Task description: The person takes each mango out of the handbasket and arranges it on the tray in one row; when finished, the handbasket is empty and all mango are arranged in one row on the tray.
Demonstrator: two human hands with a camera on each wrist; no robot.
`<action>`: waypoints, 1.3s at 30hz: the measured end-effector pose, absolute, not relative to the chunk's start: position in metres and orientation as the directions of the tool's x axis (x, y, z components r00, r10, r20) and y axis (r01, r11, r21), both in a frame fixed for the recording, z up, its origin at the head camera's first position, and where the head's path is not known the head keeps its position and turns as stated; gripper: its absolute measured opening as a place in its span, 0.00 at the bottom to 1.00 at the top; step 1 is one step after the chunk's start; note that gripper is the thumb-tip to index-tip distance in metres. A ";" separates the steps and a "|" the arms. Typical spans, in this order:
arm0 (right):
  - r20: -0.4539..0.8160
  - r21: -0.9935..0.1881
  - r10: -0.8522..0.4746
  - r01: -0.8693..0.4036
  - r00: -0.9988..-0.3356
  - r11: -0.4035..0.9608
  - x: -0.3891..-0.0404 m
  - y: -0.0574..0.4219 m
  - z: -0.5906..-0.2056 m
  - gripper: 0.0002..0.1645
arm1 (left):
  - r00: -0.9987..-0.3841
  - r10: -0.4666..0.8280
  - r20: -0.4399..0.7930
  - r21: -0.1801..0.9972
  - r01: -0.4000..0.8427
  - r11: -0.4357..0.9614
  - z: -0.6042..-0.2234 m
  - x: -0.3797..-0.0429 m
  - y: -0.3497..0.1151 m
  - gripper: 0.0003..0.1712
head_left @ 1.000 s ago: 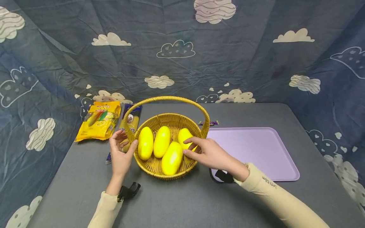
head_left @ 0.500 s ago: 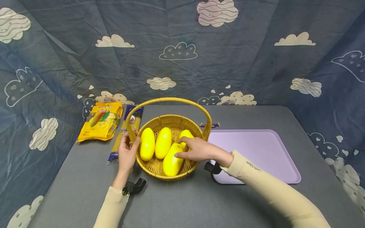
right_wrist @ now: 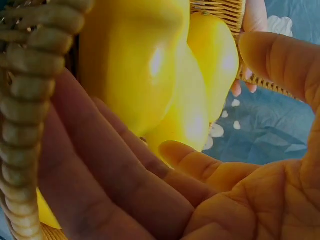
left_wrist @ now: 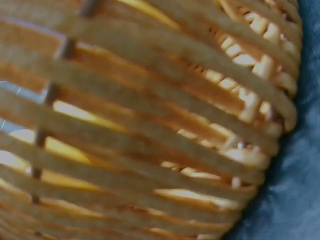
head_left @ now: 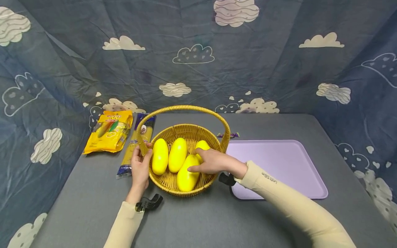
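Observation:
A wicker basket (head_left: 183, 129) with an arched handle holds several yellow mangoes (head_left: 178, 155). My left hand (head_left: 141, 168) grips its left rim by the handle's base, the thumb toward the inside; in the left wrist view the woven basket wall (left_wrist: 150, 105) fills most of the frame. My right hand (head_left: 214, 161) reaches in over the right rim, above the front mango (head_left: 187, 177) and partly covering the right-hand mango (head_left: 202, 144). In the right wrist view this hand's fingers and thumb are spread apart, with the mangoes (right_wrist: 135, 65) just beyond them.
A lilac tray (head_left: 279, 168) lies right of the basket, partly under my right forearm. Behind it is a small purple-wrapped candy (head_left: 228, 135). To the left lie a yellow snack bag (head_left: 110, 131) and a packet of spaghetti (head_left: 128, 156). A cloud-print cloth (head_left: 192, 31) hangs behind the table.
My left hand has moved right and taken hold of the basket's rim. My right hand has moved left, farther in over the mangoes. The basket stays in place.

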State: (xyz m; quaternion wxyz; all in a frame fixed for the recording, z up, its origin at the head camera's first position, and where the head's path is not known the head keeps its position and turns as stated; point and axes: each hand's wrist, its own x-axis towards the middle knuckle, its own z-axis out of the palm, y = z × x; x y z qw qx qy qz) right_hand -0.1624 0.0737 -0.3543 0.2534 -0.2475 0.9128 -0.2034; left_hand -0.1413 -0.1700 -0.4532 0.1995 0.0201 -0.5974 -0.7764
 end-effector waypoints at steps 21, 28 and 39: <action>-0.538 -0.483 -0.504 -0.243 -0.675 0.841 -0.178 0.055 -0.364 0.46 | -0.907 -0.386 0.168 0.917 0.287 -0.276 -0.460 -0.143 -0.166 0.21; -0.588 -0.497 -0.486 -0.184 -0.647 0.848 -0.181 0.049 -0.366 0.46 | -0.904 -0.389 0.177 0.921 0.291 -0.259 -0.461 -0.143 -0.166 0.23; -0.612 -0.519 -0.466 -0.121 -0.639 0.846 -0.185 0.043 -0.370 0.51 | -0.902 -0.390 0.185 0.910 0.307 -0.280 -0.463 -0.145 -0.165 0.19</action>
